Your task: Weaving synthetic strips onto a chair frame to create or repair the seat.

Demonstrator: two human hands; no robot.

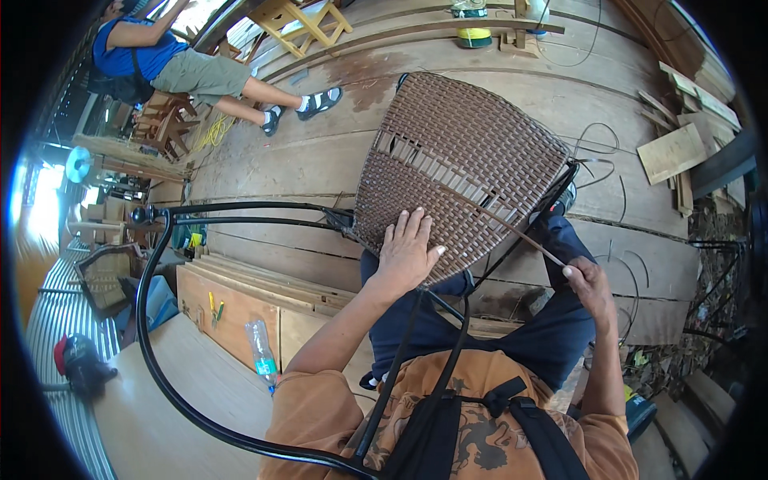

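Note:
A chair with a black metal frame (148,296) lies across my lap, its brown woven seat (472,116) turned up in front of me. A band of unwoven strands (448,172) crosses the middle of the seat, with gaps in the weave at its ends. My left hand (408,250) rests flat on the near part of the weave, fingers spread. To the right, my right hand (590,286) is closed on the end of a thin brown weaving strip (516,230). That strip slants up and left over the seat toward the unwoven band.
At the upper left a person (192,72) stands on the plank floor. A plastic bottle (261,352) and small tools (216,308) lie on the left by stacked boards. Loose strands (600,148) curl on the floor at the right, near wood scraps (676,152).

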